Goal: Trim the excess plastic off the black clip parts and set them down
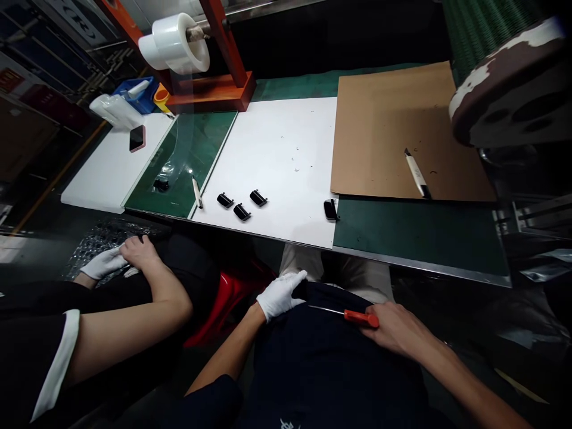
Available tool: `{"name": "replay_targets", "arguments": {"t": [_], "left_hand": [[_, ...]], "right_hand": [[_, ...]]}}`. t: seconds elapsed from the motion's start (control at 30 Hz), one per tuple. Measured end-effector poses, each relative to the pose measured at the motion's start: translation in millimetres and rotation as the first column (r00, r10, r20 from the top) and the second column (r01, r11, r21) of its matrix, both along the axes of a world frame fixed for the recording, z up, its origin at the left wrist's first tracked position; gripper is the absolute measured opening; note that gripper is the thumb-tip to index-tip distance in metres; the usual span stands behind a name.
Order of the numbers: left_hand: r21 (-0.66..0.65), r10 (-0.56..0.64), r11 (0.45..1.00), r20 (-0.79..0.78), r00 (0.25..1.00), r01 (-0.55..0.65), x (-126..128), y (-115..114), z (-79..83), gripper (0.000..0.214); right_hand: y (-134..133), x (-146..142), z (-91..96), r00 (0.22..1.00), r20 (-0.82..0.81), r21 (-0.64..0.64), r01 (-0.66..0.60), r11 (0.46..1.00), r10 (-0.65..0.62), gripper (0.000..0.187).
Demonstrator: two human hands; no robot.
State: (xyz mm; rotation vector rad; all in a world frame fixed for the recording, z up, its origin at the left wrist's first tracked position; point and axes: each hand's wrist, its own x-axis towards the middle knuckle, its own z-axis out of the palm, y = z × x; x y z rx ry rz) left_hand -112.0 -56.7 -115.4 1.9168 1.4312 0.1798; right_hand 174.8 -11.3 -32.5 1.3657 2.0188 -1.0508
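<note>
Now — right hand [393, 329] grips red screwdriver [361, 318] — left hand [280, 295] gloved

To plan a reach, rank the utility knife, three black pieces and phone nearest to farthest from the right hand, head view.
Right hand:
1. Utility knife, on brown card, right.
2. Three black pieces, white board, centre.
3. Phone, left white board, far left.

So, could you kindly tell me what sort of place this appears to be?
Probably an electronics assembly bench: a red-handled steel screwdriver, small black plastic parts on a white sheet, and a white film roll on an orange stand.
</note>
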Motion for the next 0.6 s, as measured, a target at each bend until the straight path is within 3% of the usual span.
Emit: {"name": "replay_targets", "arguments": {"t": [0.17, 0.43, 0.6], "left_hand": [[-0.011, -0.020, 1.000, 0.005, 1.000, 0.020, 0.3, 4.7, 7.0, 0.069], [0.051, 0.215, 0.975, 0.004, 0.977, -0.214, -16.7, -2.5, 8.1, 0.081], [0.039, 0.239, 0.970, 0.006, 0.971, -0.239, -19.5, -6.7, 1.9, 0.077]], "right_hand": [[3.9, 7.5, 1.2, 0.998, -0.018, 0.015, 0.061, 0.998, -0.061, 0.023], [8.5, 26.6, -9.2, 0.991, -0.032, 0.067, 0.130, 0.989, -0.128, 0.035], [5.9, 24.8, -16.1, 0.994, -0.025, 0.052, 0.111, 0.992, -0.110, 0.034]]}}
